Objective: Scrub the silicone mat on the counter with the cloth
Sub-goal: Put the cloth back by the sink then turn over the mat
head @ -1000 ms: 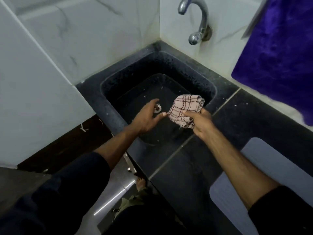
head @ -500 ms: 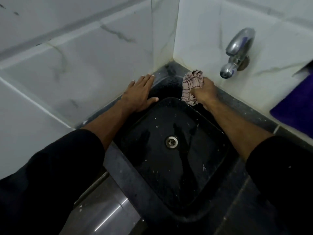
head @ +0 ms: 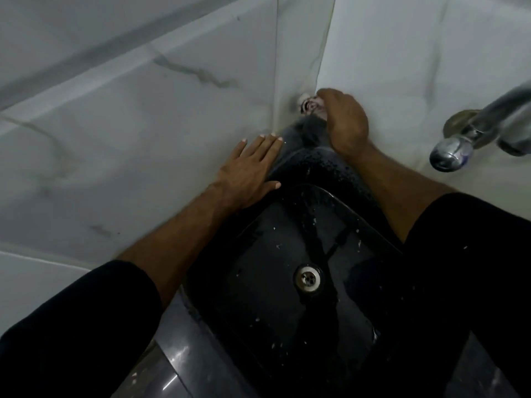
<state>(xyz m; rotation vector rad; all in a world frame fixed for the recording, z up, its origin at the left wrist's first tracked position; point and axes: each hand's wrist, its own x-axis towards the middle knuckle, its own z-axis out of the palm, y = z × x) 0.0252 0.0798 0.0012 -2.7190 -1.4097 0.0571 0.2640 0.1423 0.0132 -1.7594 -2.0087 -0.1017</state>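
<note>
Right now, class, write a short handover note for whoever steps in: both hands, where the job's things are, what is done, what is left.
Left hand: flat, fingers straight, resting on the black sink's rim by the white marble wall tiles.
Right hand: curled over the checked cloth, pressing it into the back corner.
Silicone mat: out of view.
Done: no scrubbing of the mat to be seen.
Left: carry the cloth to the mat and scrub it.

Black sink (head: 247, 254) — drain (head: 309, 278), chrome tap (head: 459, 142), marble wall tiles (head: 115, 110).

text: none legible | labels: none | brands: none | numbers: none
</note>
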